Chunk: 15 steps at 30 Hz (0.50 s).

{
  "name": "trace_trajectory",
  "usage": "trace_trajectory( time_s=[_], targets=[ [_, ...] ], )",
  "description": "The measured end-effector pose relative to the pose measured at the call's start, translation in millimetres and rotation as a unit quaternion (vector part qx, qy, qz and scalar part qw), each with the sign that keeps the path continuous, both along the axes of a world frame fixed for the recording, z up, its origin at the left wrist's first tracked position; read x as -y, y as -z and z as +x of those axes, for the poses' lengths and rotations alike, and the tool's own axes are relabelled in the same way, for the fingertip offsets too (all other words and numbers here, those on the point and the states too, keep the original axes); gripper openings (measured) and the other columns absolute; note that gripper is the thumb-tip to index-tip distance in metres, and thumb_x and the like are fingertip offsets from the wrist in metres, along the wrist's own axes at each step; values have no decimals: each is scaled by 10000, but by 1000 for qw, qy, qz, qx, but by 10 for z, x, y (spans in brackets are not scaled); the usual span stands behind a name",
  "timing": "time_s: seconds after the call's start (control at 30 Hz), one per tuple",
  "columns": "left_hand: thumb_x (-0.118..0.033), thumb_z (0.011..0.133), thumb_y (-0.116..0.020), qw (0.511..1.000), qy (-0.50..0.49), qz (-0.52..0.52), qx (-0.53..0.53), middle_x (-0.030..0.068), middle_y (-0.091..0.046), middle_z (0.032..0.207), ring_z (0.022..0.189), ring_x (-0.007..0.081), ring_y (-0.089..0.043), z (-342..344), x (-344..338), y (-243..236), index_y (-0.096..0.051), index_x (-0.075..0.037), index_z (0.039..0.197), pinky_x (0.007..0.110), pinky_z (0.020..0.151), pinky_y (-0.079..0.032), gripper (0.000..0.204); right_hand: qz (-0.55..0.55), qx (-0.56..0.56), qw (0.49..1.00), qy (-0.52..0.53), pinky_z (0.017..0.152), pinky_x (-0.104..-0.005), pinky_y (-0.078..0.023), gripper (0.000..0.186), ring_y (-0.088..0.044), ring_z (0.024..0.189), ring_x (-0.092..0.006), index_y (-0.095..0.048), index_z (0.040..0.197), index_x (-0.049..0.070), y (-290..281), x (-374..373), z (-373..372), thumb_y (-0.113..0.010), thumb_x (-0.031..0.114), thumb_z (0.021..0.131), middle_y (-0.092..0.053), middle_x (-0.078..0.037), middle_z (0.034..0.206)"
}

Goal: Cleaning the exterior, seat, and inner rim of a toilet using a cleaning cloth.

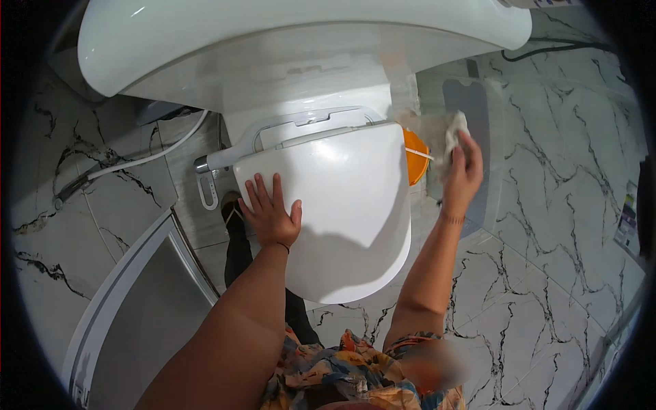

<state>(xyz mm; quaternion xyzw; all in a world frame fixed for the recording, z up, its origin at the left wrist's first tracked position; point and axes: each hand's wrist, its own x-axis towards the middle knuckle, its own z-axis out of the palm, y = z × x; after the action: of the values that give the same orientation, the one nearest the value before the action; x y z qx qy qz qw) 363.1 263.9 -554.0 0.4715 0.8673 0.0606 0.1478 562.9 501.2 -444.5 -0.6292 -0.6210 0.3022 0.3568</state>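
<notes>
A white toilet lid (342, 205) is down in front of me. My left hand (271, 213) lies on the lid's left side with its fingers spread, palm down. To the right of the toilet, my right hand (465, 167) is raised with a pale crumpled cloth (456, 130) pinched in its fingers. Beneath and beside it, an orange bucket (415, 171) with a white handle shows partly behind the lid's right edge. A grey and white bidet attachment (217, 162) sits along the lid's left hinge side.
The white toilet tank (307, 27) spans the far side. A hose with a spray nozzle (75, 186) runs at the left. A framed grey panel (147, 301) stands at the lower left. Marble-patterned tiles (547, 205) cover the right side. My sandalled foot (233, 208) is left of the toilet.
</notes>
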Motion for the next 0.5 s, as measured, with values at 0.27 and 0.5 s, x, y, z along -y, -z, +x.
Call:
trace_trajectory(
  time_s=[0.27,0.5],
  targets=[
    [-458,851,-458,999,-5,-35,-19,176,-79,1497,1377,385,-57,-39,-4,5,-184,-167,1442,614,1048,-104,713,-61,117,974,-182,1061,-561,-128,739,-175,1344,-424,-312,1391,83,199,1557,-198,-673,266,774,-242,-237,1440],
    [-426,874,-433,999,12,-31,-30,180,-91,1497,1374,389,-76,-40,-34,-29,-197,-135,1439,606,1040,-113,679,1,306,920,-246,1020,-632,-152,638,-252,1319,-382,-407,1346,300,816,1311,-697,-652,311,758,-303,-152,1431]
  ],
)
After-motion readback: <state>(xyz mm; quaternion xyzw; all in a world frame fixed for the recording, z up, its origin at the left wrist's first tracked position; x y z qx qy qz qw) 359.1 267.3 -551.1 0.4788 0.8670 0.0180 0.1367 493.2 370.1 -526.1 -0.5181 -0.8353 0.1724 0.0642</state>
